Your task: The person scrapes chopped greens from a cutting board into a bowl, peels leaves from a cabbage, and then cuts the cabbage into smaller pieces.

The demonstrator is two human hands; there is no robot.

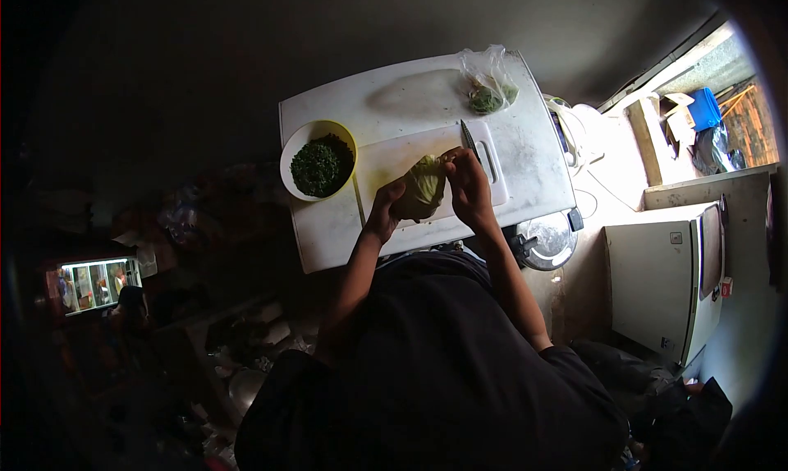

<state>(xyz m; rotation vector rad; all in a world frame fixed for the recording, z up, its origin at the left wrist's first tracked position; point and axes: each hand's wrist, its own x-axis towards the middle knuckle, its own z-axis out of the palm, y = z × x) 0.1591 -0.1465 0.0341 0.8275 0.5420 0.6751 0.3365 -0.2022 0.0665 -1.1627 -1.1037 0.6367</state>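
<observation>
A pale green cabbage [424, 188] is held up over the white cutting board [392, 152]. My left hand [384, 211] grips it from the left side, fingers wrapped under it and partly hidden. At its upper right edge, my right hand [468, 185] has its fingers pinched together on a leaf. Just beyond the right hand, a knife [469, 137] lies on the board beside the handle slot. To the left stands a bowl [353, 136] with a yellow rim, holding finely chopped dark greens [322, 166].
A clear plastic bag [491, 73] with greens inside sits at the far right of the white table [345, 93]. Right of the table's near edge is a round lidded pot [547, 241]. A white fridge [652, 261] stands farther right, and a lit screen [98, 285] glows at left.
</observation>
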